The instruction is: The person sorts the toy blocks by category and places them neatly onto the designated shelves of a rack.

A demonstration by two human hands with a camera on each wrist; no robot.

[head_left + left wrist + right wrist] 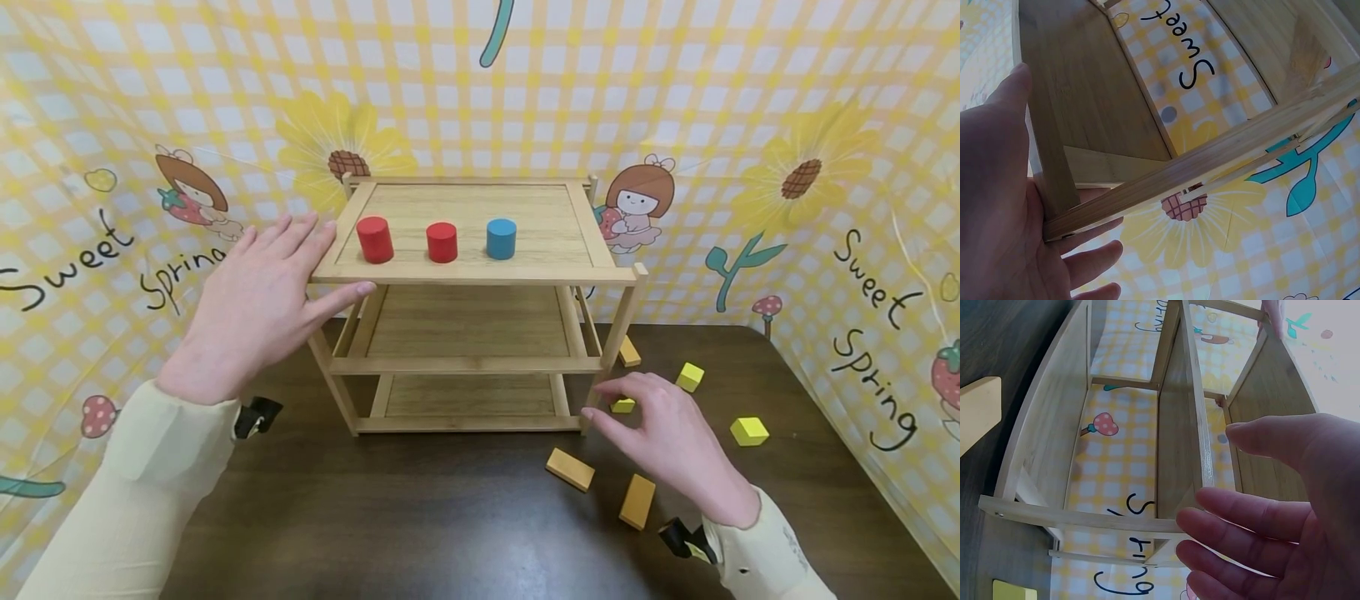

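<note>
A three-tier wooden shelf stands upright on the dark table. Along its top board sit a taller red cylinder, a shorter red cylinder and a blue cylinder. My left hand rests against the shelf's top left corner, thumb along the front edge and straight fingers at the side; the left wrist view shows the fingers spread past the corner. Beside the front right post, my right hand hovers with bent fingers and nothing between them. A yellow block is partly hidden behind it.
Two orange rectangular blocks, one near the shelf's front right foot and another closer to me, lie on the table. A third orange block and yellow blocks are right of the shelf. Patterned cloth surrounds the table.
</note>
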